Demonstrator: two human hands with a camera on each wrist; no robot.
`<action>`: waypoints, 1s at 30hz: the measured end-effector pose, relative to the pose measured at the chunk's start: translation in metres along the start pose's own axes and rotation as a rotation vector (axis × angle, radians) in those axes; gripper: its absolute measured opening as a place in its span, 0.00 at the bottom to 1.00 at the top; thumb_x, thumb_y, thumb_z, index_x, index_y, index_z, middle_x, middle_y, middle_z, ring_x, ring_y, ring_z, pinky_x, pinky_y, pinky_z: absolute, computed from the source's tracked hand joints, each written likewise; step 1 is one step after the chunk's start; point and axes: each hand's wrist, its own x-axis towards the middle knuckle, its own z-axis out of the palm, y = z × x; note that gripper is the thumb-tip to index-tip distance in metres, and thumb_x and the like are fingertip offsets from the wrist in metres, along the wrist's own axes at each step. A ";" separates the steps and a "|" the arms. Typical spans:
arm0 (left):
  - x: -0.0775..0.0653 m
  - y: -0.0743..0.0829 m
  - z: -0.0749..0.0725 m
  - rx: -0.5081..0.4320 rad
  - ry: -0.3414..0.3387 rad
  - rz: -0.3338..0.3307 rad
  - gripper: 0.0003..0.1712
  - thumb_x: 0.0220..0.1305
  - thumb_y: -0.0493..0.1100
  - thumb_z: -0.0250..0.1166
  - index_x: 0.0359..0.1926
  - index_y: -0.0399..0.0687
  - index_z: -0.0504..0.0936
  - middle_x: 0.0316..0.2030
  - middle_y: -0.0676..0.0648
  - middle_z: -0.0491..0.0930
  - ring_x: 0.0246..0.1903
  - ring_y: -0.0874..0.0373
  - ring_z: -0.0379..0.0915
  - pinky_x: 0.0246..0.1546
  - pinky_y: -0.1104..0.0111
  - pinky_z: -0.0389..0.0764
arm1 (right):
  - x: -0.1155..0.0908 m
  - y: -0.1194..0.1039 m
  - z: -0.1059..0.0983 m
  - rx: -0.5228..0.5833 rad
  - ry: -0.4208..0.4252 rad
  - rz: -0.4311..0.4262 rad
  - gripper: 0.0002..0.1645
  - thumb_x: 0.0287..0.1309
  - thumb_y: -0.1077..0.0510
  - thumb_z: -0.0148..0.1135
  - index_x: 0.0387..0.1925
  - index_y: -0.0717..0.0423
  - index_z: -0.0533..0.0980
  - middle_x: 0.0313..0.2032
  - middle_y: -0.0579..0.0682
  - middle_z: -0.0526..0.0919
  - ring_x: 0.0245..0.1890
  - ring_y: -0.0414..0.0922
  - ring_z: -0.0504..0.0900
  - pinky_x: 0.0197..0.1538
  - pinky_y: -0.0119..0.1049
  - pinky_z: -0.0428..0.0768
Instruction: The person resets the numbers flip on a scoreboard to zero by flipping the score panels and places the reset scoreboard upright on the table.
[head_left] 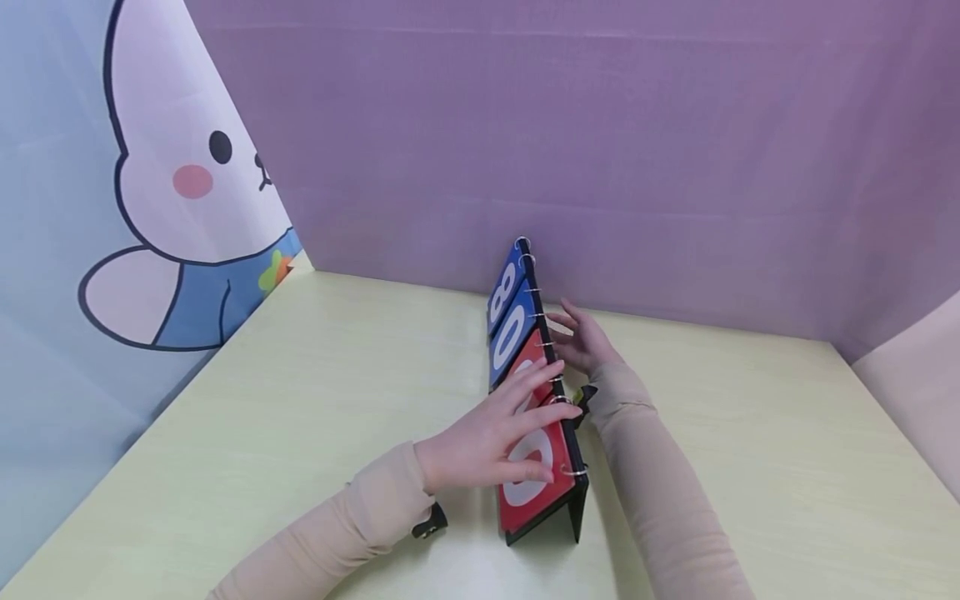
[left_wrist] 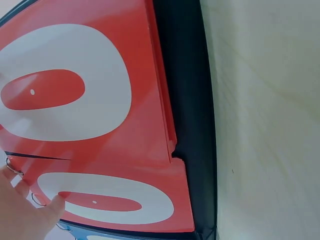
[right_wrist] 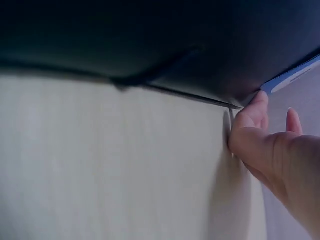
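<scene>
A flip scoreboard point(head_left: 554, 500) stands like a tent on the table, its ring-bound top edge running away from me. Red number cards point(left_wrist: 100, 155) fill its near half; blue cards point(head_left: 516, 321), reading 8 and 0, fill the far half. My left hand point(head_left: 480, 437) lies over the red cards with fingers spread toward the rings, the near red card showing a 0. Behind the board, my right hand point(head_left: 588, 342) is by the far part of the black back panel point(right_wrist: 150, 40), fingertips touching its edge in the right wrist view.
The pale table point(head_left: 360, 358) spreads on both sides of the scoreboard. A purple cloth backdrop point(head_left: 600, 150) rises behind the table, close to the board's far end. To the left hangs a blue cloth point(head_left: 45, 250) with a cartoon rabbit.
</scene>
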 end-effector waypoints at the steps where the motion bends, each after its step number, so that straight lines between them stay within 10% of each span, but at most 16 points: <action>1: 0.000 0.000 0.000 0.000 0.000 -0.001 0.39 0.54 0.52 0.69 0.66 0.57 0.64 0.74 0.46 0.41 0.74 0.47 0.31 0.69 0.46 0.53 | 0.000 0.000 -0.001 0.027 0.000 0.006 0.41 0.70 0.40 0.40 0.73 0.55 0.41 0.73 0.60 0.40 0.73 0.54 0.47 0.73 0.43 0.50; 6: 0.000 0.000 0.001 0.016 0.004 0.007 0.39 0.54 0.52 0.69 0.66 0.56 0.65 0.74 0.45 0.41 0.74 0.46 0.32 0.69 0.46 0.51 | 0.002 0.000 -0.004 0.187 0.037 0.015 0.34 0.69 0.45 0.45 0.69 0.55 0.51 0.57 0.56 0.61 0.55 0.46 0.66 0.58 0.35 0.73; 10: 0.001 0.000 0.001 0.036 0.008 0.015 0.39 0.54 0.53 0.69 0.66 0.56 0.64 0.73 0.44 0.42 0.74 0.46 0.32 0.69 0.46 0.51 | 0.001 -0.003 -0.009 0.246 0.086 -0.014 0.12 0.68 0.53 0.50 0.43 0.57 0.71 0.34 0.47 0.72 0.32 0.37 0.67 0.35 0.24 0.68; 17: 0.002 -0.002 0.002 0.045 0.010 0.022 0.40 0.54 0.53 0.69 0.66 0.56 0.64 0.73 0.43 0.43 0.74 0.48 0.33 0.69 0.47 0.52 | -0.003 -0.011 -0.012 -0.055 0.261 -0.111 0.15 0.64 0.57 0.57 0.20 0.50 0.76 0.15 0.41 0.73 0.18 0.37 0.67 0.26 0.24 0.68; 23: 0.002 -0.003 0.002 0.046 0.010 0.020 0.39 0.55 0.53 0.69 0.66 0.55 0.64 0.73 0.42 0.43 0.74 0.47 0.33 0.69 0.47 0.52 | -0.005 -0.018 -0.008 -0.440 0.415 -0.160 0.05 0.59 0.57 0.62 0.33 0.55 0.80 0.18 0.40 0.75 0.19 0.36 0.71 0.28 0.26 0.74; 30: 0.004 -0.004 0.003 0.039 0.008 0.019 0.39 0.55 0.52 0.69 0.66 0.55 0.64 0.74 0.44 0.41 0.74 0.48 0.33 0.70 0.48 0.51 | -0.006 -0.028 -0.004 -0.566 0.475 -0.166 0.28 0.59 0.61 0.62 0.58 0.70 0.69 0.21 0.41 0.75 0.23 0.34 0.73 0.31 0.22 0.76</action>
